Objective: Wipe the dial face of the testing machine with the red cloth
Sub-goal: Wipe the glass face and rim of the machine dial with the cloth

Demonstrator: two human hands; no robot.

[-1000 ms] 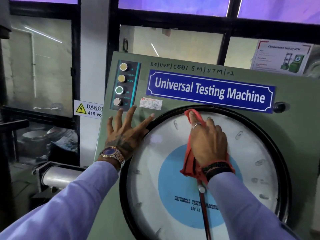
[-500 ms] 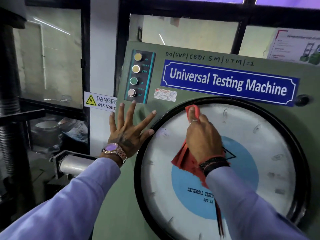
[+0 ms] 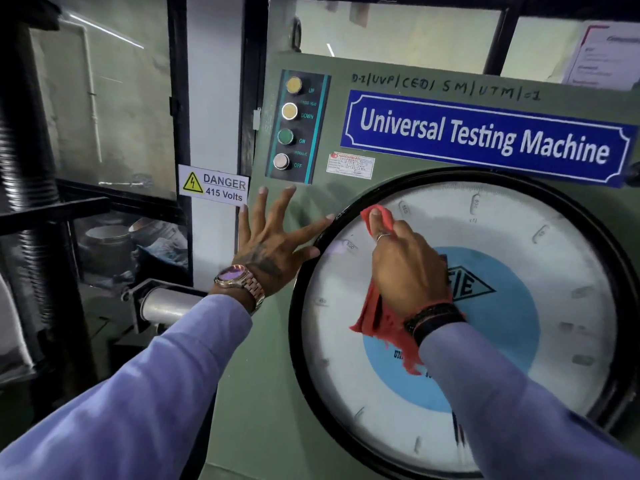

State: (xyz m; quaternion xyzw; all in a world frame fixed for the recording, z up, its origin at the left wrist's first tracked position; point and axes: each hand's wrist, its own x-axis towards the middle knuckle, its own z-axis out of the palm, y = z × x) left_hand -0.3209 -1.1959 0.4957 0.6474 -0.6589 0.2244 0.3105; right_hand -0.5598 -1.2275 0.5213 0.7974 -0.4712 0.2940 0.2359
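While your right hand presses the bunched red cloth against the dial face near eleven o'clock, keep your spread left hand braced on the green panel and sweep clockwise with even pressure.

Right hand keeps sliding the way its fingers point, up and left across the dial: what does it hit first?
Probably the black bezel of the dial, just past the red cloth under the right hand. Beyond that, the left hand index fingertip lies at the rim.
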